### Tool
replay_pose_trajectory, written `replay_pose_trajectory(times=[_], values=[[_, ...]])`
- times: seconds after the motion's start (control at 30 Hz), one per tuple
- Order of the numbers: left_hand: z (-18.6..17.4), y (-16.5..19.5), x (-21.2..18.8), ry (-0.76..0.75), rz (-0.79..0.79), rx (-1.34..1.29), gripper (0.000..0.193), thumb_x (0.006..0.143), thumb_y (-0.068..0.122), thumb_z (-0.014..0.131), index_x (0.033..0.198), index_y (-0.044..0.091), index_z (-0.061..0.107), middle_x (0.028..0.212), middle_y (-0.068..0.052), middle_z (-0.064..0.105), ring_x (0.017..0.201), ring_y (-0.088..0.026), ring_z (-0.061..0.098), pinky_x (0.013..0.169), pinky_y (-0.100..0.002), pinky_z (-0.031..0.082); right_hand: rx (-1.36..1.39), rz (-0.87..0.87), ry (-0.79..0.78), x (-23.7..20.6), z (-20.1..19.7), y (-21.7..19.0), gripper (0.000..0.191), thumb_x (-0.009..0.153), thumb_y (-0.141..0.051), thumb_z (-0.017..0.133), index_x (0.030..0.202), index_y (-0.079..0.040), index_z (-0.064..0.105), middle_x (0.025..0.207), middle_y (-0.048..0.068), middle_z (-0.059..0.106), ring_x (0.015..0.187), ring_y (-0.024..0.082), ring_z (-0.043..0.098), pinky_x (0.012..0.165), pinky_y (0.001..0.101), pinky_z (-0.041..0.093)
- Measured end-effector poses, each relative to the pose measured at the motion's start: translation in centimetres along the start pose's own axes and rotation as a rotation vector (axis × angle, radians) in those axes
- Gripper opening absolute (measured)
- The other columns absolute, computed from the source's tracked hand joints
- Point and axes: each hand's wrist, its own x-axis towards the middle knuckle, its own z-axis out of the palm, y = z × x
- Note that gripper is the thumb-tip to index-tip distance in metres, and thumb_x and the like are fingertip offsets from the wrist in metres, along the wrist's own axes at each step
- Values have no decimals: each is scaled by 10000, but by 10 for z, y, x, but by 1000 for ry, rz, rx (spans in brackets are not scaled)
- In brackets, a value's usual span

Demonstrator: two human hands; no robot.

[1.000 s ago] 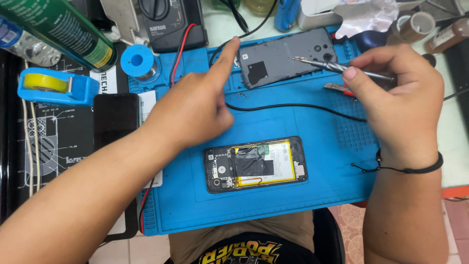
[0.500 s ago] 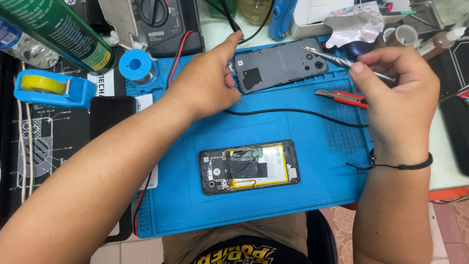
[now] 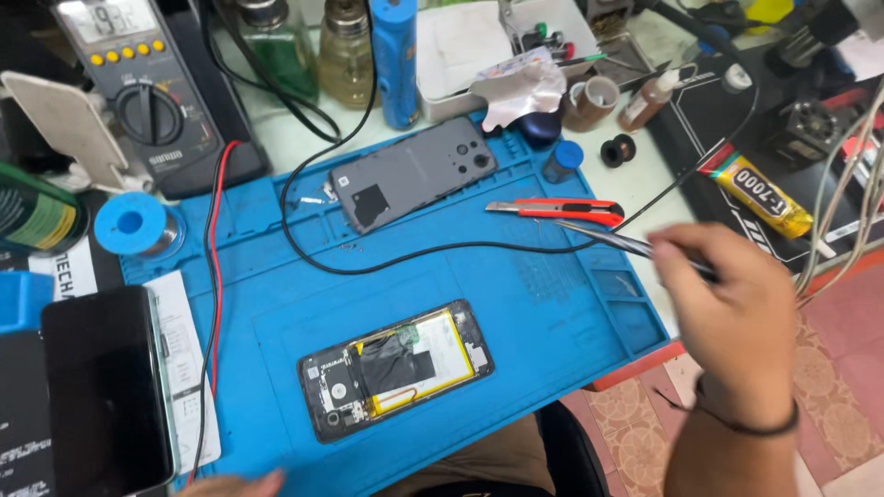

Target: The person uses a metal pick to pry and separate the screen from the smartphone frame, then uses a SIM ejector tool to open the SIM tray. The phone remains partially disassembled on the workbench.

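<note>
Right hand (image 3: pixel 727 313) grips metal tweezers (image 3: pixel 612 239) beside a red utility knife (image 3: pixel 562 210), right of the blue mat (image 3: pixel 276 304). One opened phone (image 3: pixel 396 368) and one grey back cover (image 3: pixel 414 175) lie leftward. Left hand (image 3: pixel 235 485) barely visible, grip unclear.

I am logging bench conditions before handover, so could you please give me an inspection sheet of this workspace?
Surface: blue silicone repair mat, small debris near the top.
Job's things: opened black phone with yellow-edged battery; grey phone back cover; thin metal tweezers.
Clutter: red utility knife, blue solder spool, yellow glue tube, dark-screened phone.
Hands: right hand holds the tweezers; left hand barely visible at the bottom edge.
Cables: black cable across the mat; red lead.
Surroundings: multimeter, glass bottles.
</note>
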Motion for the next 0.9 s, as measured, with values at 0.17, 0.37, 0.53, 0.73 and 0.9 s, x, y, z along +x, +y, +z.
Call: replay_pose_trajectory(times=[0.17, 0.37, 0.53, 0.73, 0.9], values=[[39, -73, -13, 650, 616, 63, 423, 781, 309, 812, 1160, 127, 769, 825, 13, 768, 850, -141, 750, 825, -324, 622, -198, 95, 305, -44, -13, 56, 100, 1071, -65, 700, 1126, 3, 748, 940, 58, 709, 834, 86, 641, 767, 216, 487], [61, 46, -57, 821, 574, -110, 660, 650, 304, 981, 1236, 121, 739, 934, -43, 769, 896, -186, 694, 784, -338, 590, -296, 22, 229, -27, 16, 93, 115, 1029, -95, 758, 1122, -28, 762, 959, 95, 734, 860, 143, 680, 847, 292, 527], [46, 86, -64, 866, 618, -94, 678, 611, 274, 974, 1216, 100, 725, 929, -62, 771, 925, -207, 714, 764, -333, 614, -410, -259, 151, -25, 15, 32, 158, 1010, -155, 819, 1084, -39, 741, 1082, 114, 747, 997, 242, 709, 902, 316, 544], [45, 90, -66, 926, 626, -74, 700, 543, 215, 964, 1172, 49, 704, 909, -111, 748, 912, -237, 740, 782, -380, 596, -134, -570, -590, -13, 55, -57, 762, 607, -362, 910, 1244, -33, 652, 1264, 129, 656, 1150, 332, 615, 963, 418, 471], [47, 90, -69, 965, 697, -33, 711, 605, 302, 985, 1213, 68, 700, 1018, -102, 721, 1051, -265, 691, 910, -401, 562, -179, -583, -897, 8, 87, -80, 961, 501, -377, 943, 1323, -25, 590, 1211, 126, 615, 1117, 362, 557, 960, 441, 425]])
